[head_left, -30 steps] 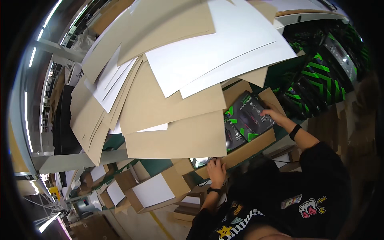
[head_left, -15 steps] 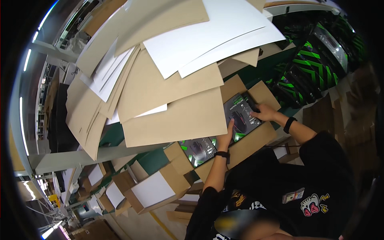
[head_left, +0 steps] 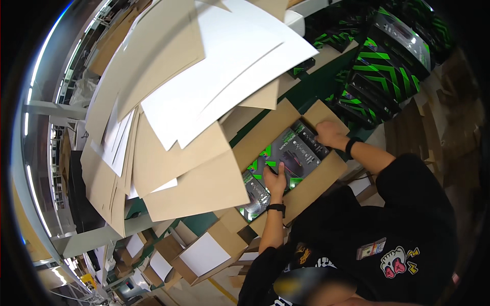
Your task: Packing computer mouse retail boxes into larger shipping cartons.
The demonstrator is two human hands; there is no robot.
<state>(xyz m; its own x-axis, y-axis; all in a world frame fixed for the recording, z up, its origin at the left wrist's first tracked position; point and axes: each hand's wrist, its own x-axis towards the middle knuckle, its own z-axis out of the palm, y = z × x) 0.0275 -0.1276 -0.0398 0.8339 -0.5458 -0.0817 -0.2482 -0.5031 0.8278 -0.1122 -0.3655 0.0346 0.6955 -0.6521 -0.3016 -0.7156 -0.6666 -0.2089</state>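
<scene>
Right hand (head_left: 332, 135) shifted to end box (head_left: 318, 148), left hand (head_left: 275, 181) on middle box (head_left: 297, 155)

Black short-sleeved shirt (head_left: 326, 217), white-and-pink cartoon print (head_left: 393, 264) with yellow marks, small rectangular patch (head_left: 371, 249) near it, some white lettering (head_left: 325, 262); dark band (head_left: 276, 207) on each wrist.

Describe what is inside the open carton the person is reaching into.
Dark boxes with green markings lie inside the carton. The left hand and right hand partly cover them; anything beneath is hidden.
</scene>
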